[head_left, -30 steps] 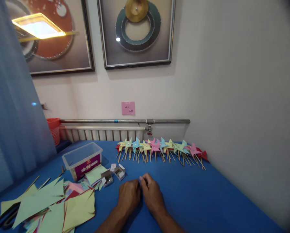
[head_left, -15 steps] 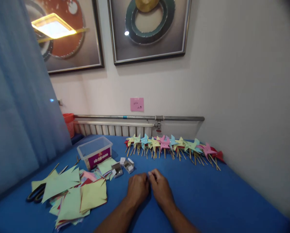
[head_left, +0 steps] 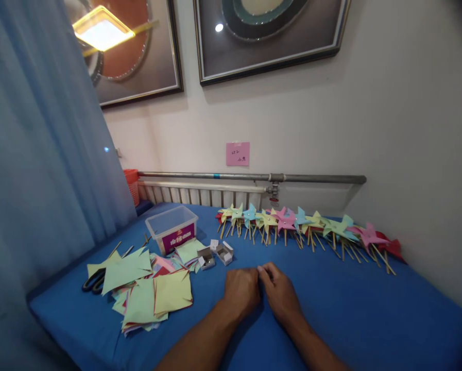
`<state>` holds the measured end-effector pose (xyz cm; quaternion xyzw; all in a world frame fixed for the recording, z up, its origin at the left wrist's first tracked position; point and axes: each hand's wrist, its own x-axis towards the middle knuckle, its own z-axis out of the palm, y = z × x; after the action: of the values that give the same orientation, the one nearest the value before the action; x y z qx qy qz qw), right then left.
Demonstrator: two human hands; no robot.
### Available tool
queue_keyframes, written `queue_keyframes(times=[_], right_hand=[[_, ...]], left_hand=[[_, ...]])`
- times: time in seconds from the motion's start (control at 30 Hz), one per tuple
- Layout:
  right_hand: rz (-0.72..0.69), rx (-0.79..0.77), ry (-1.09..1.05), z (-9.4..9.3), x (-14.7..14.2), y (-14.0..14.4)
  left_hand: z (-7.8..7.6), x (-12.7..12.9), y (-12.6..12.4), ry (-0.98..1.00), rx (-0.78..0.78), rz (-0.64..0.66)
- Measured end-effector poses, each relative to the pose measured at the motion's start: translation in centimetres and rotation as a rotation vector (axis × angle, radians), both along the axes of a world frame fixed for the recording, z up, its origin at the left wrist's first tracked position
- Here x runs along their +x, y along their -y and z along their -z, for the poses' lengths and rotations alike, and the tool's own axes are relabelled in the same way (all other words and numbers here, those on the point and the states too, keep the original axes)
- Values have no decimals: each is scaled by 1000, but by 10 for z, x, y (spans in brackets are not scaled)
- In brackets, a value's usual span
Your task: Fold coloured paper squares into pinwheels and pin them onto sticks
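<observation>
My left hand (head_left: 243,289) rests on the blue cloth as a closed fist, knuckles up, and nothing shows in it. Beside it lies my right hand (head_left: 280,291), fingers curled in and thumb against the index finger, close to or touching the left. Nothing shows in this hand either. Just beyond the left hand are small open cardboard boxes (head_left: 225,253). Left of my forearm lie cut square papers (head_left: 173,291) in yellow, green and pink, slit at the corners. Paper pinwheels (head_left: 285,220) on thin sticks lie in a row across the back.
A clear plastic tub (head_left: 171,221) with a purple label stands behind the papers. Black-handled scissors (head_left: 93,282) lie partly under them at left. A blue curtain (head_left: 53,154) hangs at left; a pipe (head_left: 315,178) and radiator run along the wall behind the table.
The view has turned left and down, so everything sits farther right in the picture. My two hands keep the same closed pose side by side; no object has visibly moved.
</observation>
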<state>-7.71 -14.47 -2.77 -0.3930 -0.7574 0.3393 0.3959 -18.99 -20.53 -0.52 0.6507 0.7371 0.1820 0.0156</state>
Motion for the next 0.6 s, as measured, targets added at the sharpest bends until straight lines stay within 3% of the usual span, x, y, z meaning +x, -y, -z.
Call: queue_keyframes(times=[0.1,0.17,0.27,0.37,0.47,0.6], right_hand=[[-13,13,-2,0,0,-1],[-13,19,0,1,0,-2],[-9,22,18,3,-1,-2],[-10,17,25,4,-2,-1],[-5,8,16,2,-2,1],[0,3,1,1,-2,1]], left_hand=[[-10,0,16,-69,45,3],[-7,-3,38,-119,115,-38],[12,-20,87,-206,288,-141],[33,-54,140,-335,385,-205],[38,-92,175,-452,340,-291],[27,-116,186,-487,179,-392]])
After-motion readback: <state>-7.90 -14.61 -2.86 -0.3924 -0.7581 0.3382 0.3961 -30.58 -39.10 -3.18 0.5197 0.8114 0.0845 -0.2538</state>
